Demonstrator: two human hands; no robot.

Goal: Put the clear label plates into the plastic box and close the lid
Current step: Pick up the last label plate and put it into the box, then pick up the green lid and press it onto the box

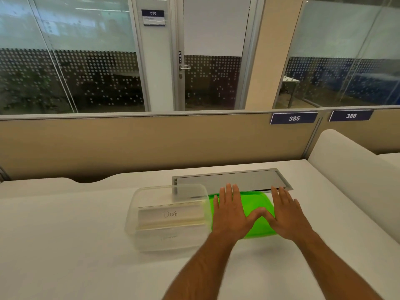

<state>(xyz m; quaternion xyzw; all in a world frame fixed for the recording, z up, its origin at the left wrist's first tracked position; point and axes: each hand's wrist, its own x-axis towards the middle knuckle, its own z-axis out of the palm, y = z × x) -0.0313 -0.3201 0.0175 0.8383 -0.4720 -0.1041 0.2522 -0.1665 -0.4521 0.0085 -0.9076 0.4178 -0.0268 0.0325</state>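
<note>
A clear plastic box (138, 215) stands open on the white desk, left of centre. Inside it lie clear label plates (171, 215), the top one marked "DOG". A translucent green lid (255, 202) lies flat on the desk right beside the box, to its right. My left hand (230, 215) rests flat over the lid's left part, fingers spread. My right hand (285, 215) lies flat over the lid's right part. The thumbs touch at the middle. Neither hand grips anything.
A grey metal cable hatch (233, 179) is set into the desk (65, 234) just behind the box and lid. A tan partition (151, 144) runs along the back edge. A white rounded divider (350, 169) borders the desk on the right.
</note>
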